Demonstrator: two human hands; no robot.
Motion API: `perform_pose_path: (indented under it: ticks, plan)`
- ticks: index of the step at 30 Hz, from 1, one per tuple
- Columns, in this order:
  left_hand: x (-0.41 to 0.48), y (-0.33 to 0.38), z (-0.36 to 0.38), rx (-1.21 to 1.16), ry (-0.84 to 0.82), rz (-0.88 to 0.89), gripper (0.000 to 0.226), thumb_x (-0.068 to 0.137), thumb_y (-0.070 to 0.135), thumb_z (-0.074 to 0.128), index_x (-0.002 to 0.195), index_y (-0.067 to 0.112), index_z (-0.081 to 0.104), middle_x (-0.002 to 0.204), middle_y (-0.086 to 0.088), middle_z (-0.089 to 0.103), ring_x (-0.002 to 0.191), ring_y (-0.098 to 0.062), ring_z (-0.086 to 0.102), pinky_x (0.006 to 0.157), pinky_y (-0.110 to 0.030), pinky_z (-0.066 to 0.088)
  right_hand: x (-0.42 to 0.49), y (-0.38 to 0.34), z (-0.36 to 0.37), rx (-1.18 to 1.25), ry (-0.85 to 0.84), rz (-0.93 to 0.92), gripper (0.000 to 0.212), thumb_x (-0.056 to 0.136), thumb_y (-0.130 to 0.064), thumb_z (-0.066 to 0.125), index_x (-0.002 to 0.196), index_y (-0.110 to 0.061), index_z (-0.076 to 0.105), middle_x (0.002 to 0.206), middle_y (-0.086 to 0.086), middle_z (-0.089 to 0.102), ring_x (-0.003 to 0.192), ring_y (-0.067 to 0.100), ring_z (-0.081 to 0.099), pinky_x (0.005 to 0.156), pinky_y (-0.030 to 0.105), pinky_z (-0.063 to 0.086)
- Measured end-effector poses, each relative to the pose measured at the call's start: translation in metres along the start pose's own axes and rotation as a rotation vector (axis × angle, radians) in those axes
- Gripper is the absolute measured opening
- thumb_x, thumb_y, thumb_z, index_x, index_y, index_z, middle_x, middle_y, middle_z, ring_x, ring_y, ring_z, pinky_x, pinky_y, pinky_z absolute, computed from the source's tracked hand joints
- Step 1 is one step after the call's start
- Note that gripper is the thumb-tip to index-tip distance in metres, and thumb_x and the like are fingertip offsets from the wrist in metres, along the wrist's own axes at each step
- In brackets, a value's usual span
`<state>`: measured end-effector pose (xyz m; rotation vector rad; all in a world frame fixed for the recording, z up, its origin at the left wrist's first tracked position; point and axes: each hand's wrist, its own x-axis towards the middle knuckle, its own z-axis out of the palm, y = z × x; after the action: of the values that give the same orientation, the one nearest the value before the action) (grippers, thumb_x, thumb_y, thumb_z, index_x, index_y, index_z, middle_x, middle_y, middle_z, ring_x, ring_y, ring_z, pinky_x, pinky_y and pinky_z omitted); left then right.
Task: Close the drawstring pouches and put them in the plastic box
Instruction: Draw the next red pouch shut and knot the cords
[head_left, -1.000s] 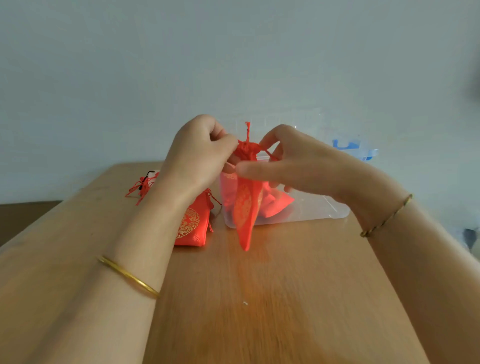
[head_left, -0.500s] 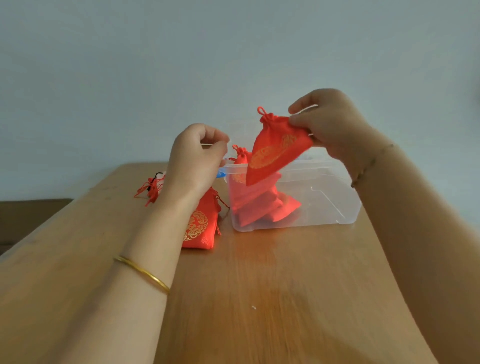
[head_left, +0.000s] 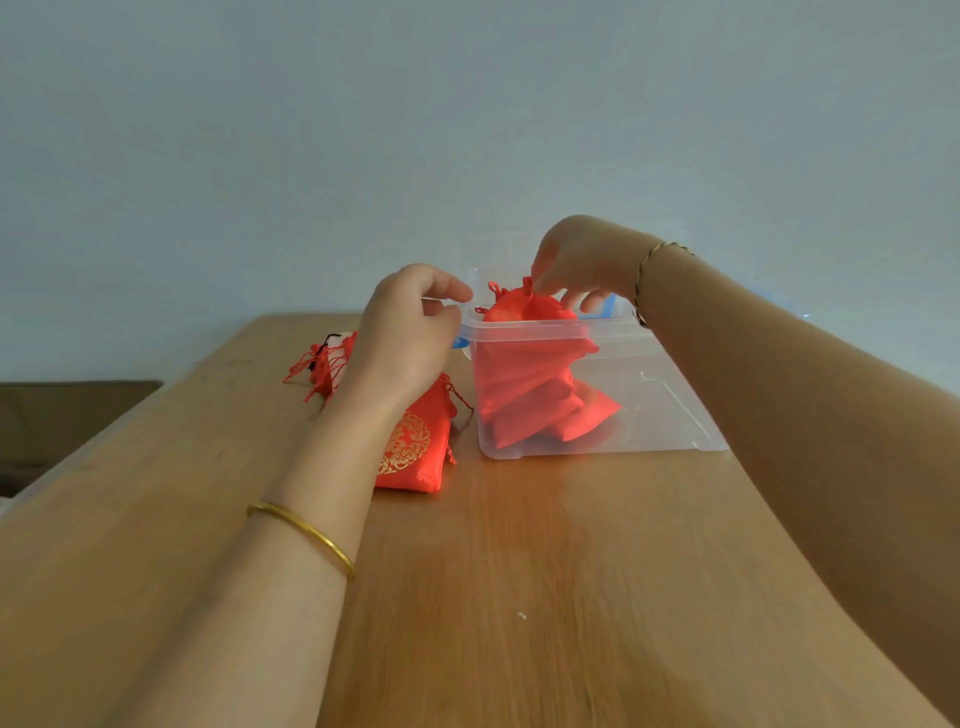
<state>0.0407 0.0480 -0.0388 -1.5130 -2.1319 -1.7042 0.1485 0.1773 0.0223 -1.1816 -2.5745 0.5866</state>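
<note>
A clear plastic box (head_left: 660, 410) stands on the wooden table and holds a pile of several shut red pouches (head_left: 530, 400). My right hand (head_left: 582, 260) is over the box and pinches the gathered neck of the top red pouch (head_left: 524, 307), which lies on the pile at rim height. My left hand (head_left: 410, 332) hovers just left of the box with loosely curled fingers, holding nothing. Under my left wrist a red pouch with a gold emblem (head_left: 415, 447) lies on the table. More red pouches with tangled strings (head_left: 322, 364) lie behind it, partly hidden by the hand.
The wooden table (head_left: 519, 597) stretches toward me, and its left edge runs diagonally. A blue clip (head_left: 460, 342) sits at the box's left end. Something blue (head_left: 605, 304) shows behind the box. A pale wall stands close behind the table.
My right hand carried the shut pouch from in front of me up over the box and lowered it onto the pile. My left hand let go of the string and stayed left of the box.
</note>
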Motion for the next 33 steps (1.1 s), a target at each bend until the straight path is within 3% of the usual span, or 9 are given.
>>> perform_pose_path:
  ticks: [4, 8, 10, 14, 16, 19, 23, 29, 33]
  plan:
    - [0.004, -0.011, -0.008, 0.0, 0.02, -0.082, 0.022, 0.085, 0.003, 0.051, 0.089, 0.022, 0.061, 0.105, -0.002, 0.062, 0.087, -0.017, 0.057, 0.071, -0.027, 0.045, -0.009, -0.013, 0.001, 0.07, -0.062, -0.115, 0.019, 0.087, -0.013, 0.057, 0.102, -0.009, 0.067, 0.084, 0.004, 0.065, 0.08, 0.021, 0.063, 0.078, 0.036, 0.055]
    - [0.005, -0.02, -0.019, 0.036, 0.037, -0.152, 0.018, 0.087, 0.006, 0.051, 0.096, 0.017, 0.063, 0.101, 0.0, 0.06, 0.088, -0.017, 0.057, 0.077, -0.031, 0.046, -0.011, -0.029, 0.012, -0.039, -0.298, -0.067, 0.024, 0.088, -0.009, 0.055, 0.109, -0.003, 0.065, 0.101, 0.012, 0.069, 0.089, 0.029, 0.066, 0.088, 0.043, 0.05]
    - [0.007, -0.031, -0.023, 0.064, 0.031, -0.204, 0.019, 0.087, 0.005, 0.05, 0.095, 0.017, 0.062, 0.1, -0.002, 0.061, 0.091, -0.021, 0.059, 0.08, -0.034, 0.048, -0.009, -0.033, 0.016, -0.05, -0.306, -0.036, 0.029, 0.087, -0.004, 0.051, 0.114, 0.004, 0.061, 0.104, 0.019, 0.069, 0.096, 0.035, 0.067, 0.092, 0.048, 0.05]
    - [0.009, -0.063, -0.02, 0.225, -0.03, -0.304, 0.021, 0.081, 0.011, 0.056, 0.1, 0.015, 0.063, 0.111, -0.012, 0.062, 0.101, -0.036, 0.06, 0.087, -0.045, 0.05, -0.014, -0.034, 0.011, 0.129, -0.091, -0.042, 0.027, 0.09, 0.001, 0.043, 0.112, 0.009, 0.057, 0.099, 0.019, 0.068, 0.079, 0.031, 0.064, 0.078, 0.044, 0.053]
    - [0.004, -0.078, -0.013, 0.41, -0.089, -0.336, 0.033, 0.08, 0.019, 0.062, 0.111, 0.01, 0.058, 0.12, -0.016, 0.057, 0.112, -0.036, 0.053, 0.094, -0.045, 0.044, -0.026, -0.038, 0.008, 0.283, 0.029, -0.083, 0.02, 0.091, 0.004, 0.039, 0.097, 0.004, 0.059, 0.089, 0.016, 0.064, 0.068, 0.027, 0.062, 0.064, 0.035, 0.055]
    - [-0.003, -0.093, -0.005, 0.6, -0.148, -0.4, 0.056, 0.078, 0.032, 0.068, 0.124, 0.009, 0.045, 0.126, -0.017, 0.051, 0.119, -0.037, 0.045, 0.095, -0.045, 0.04, -0.052, -0.041, 0.014, 0.42, 0.148, -0.179, 0.029, 0.087, 0.009, 0.031, 0.076, -0.01, 0.051, 0.085, 0.016, 0.062, 0.066, 0.027, 0.064, 0.065, 0.039, 0.055]
    - [-0.008, -0.098, -0.004, 0.651, -0.132, -0.425, 0.069, 0.077, 0.036, 0.072, 0.13, 0.007, 0.038, 0.13, -0.018, 0.047, 0.122, -0.038, 0.042, 0.097, -0.044, 0.037, -0.083, -0.036, 0.027, 0.48, 0.185, -0.259, 0.026, 0.085, 0.006, 0.035, 0.081, -0.011, 0.055, 0.081, 0.01, 0.066, 0.062, 0.023, 0.066, 0.054, 0.031, 0.052]
    - [-0.003, -0.095, -0.01, 0.581, 0.001, -0.292, 0.044, 0.081, 0.023, 0.066, 0.118, 0.005, 0.051, 0.12, -0.016, 0.057, 0.115, -0.038, 0.048, 0.089, -0.043, 0.04, -0.107, -0.016, 0.043, 0.51, 0.085, -0.251, 0.015, 0.089, -0.002, 0.047, 0.089, -0.006, 0.061, 0.069, 0.001, 0.065, 0.051, 0.011, 0.06, 0.048, 0.024, 0.051]
    - [-0.001, -0.096, -0.016, 0.496, -0.023, -0.202, 0.025, 0.082, 0.015, 0.063, 0.106, 0.008, 0.059, 0.104, -0.016, 0.062, 0.097, -0.036, 0.058, 0.082, -0.043, 0.047, -0.115, 0.006, 0.059, 0.503, 0.044, -0.178, 0.017, 0.088, 0.0, 0.046, 0.08, -0.008, 0.059, 0.068, 0.002, 0.065, 0.058, 0.02, 0.064, 0.056, 0.033, 0.052]
